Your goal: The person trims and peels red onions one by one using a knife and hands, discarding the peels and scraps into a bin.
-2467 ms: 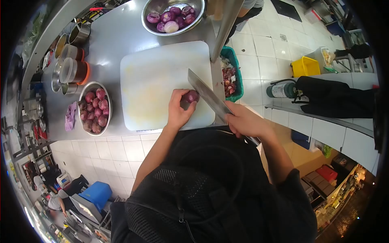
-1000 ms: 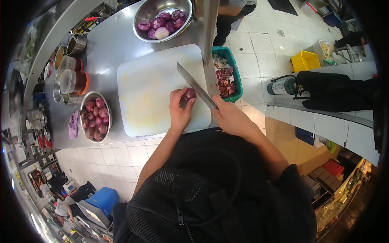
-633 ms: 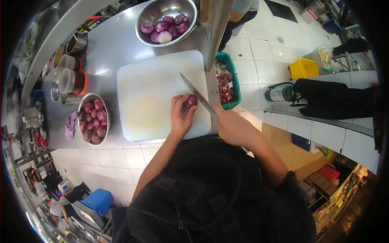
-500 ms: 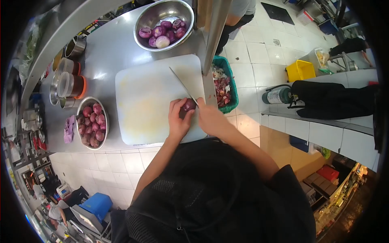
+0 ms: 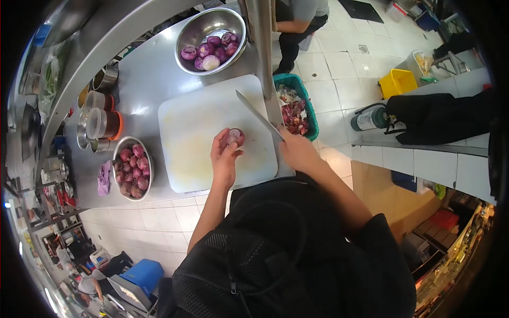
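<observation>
My left hand [image 5: 225,159] is closed on a red onion [image 5: 235,137] over the right half of a white cutting board [image 5: 212,116]; a pale cut face shows on the onion. My right hand [image 5: 300,152] grips a large knife [image 5: 259,115] by its handle at the board's right edge, the blade pointing up and left, apart from the onion. Left of the board, a metal bowl [image 5: 149,183] holds several unpeeled red onions [image 5: 132,169]. Beyond the board, a larger metal bowl [image 5: 241,53] holds several peeled purple onions [image 5: 205,50].
A green bin [image 5: 313,119] of onion skins stands against the counter's right side, below a metal post [image 5: 263,47]. Lidded tubs [image 5: 103,124] and a purple cloth [image 5: 103,177] lie at the left. A person [image 5: 299,24] is beyond the bin; another is at the lower left.
The knife has come away from the onion as my right hand moved right. My left hand has lifted and turned the onion, and its pale cut end now faces up.
</observation>
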The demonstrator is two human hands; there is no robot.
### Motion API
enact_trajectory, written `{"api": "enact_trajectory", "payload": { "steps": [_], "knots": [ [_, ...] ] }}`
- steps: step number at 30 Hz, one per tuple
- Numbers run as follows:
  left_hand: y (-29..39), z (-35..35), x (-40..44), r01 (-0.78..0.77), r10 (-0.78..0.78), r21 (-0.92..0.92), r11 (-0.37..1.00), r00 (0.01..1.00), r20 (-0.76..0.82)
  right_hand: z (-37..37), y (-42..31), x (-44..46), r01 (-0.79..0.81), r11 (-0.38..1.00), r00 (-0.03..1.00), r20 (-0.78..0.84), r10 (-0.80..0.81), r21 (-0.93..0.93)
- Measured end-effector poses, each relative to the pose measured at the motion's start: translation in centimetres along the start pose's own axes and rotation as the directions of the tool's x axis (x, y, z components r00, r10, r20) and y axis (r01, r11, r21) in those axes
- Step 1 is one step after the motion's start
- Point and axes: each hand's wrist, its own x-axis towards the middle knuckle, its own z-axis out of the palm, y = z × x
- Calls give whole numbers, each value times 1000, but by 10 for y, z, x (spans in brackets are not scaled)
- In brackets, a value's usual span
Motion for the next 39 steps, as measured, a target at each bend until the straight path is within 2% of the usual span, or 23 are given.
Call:
{"api": "enact_trajectory", "payload": {
  "steps": [1,3,5,7,8,9,10,11,13,15,17,21,23,25,26,32,33,35,37,39],
  "knots": [
    [5,2,-3,10,-10,9,1000,1000,-1,-7,3,-6,-8,1000,1000,3,8,10],
    [12,11,-10,129,-91,-280,951,986,142,-21,8,-15,11,982,1000,26,-6,-190],
    [13,26,-13,175,-118,-325,929,975,190,-30,3,-30,51,970,997,-41,-63,-238],
    [13,41,-14,220,-137,-361,906,961,241,-32,4,-43,242,966,899,-354,-257,-87],
    [11,48,-15,231,-151,-290,929,950,274,-32,6,-44,240,967,897,-360,-255,-85],
    [10,54,-15,240,-168,-217,946,937,307,-32,7,-46,94,976,958,-286,-34,198],
    [8,60,-14,270,-182,-217,938,917,354,-32,10,-47,-80,887,975,-150,165,455],
    [5,67,-13,274,-188,-207,939,915,356,-24,19,-46,-82,882,974,-152,170,463],
    [0,80,-12,346,-239,-251,904,896,374,-9,33,-38,143,726,969,-244,35,672],
    [-6,92,-9,382,-291,-204,902,883,367,-12,36,-43,87,732,979,-195,65,676],
    [-15,104,-4,328,-273,-135,935,908,318,-27,33,-47,30,742,985,-146,93,669],
    [-32,117,8,240,-236,5,971,951,201,-33,43,-44,89,749,983,-181,42,657],
    [-39,125,12,142,-146,42,989,982,120,-36,45,-44,113,749,978,-204,30,653],
    [-32,136,11,163,-171,76,984,977,125,-48,39,-44,-24,873,992,-97,81,487],
    [-29,142,12,170,-183,103,980,973,138,-48,40,-44,-27,872,993,-91,81,488],
    [-40,159,8,187,-184,-54,981,982,41,-55,54,-36,-27,918,996,-63,56,395],
    [-41,160,7,195,-194,-56,979,981,32,-57,56,-34,-33,913,998,-41,54,407],
    [-38,158,9,140,-149,79,987,981,120,-53,66,-28,-43,904,999,-5,49,425],
    [-45,150,14,125,-136,107,986,986,98,-44,76,-21,14,709,1000,-6,-14,705],
    [-50,146,19,110,-122,139,984,989,83,-39,90,-19,-37,664,998,57,-8,747]
  ]
}}
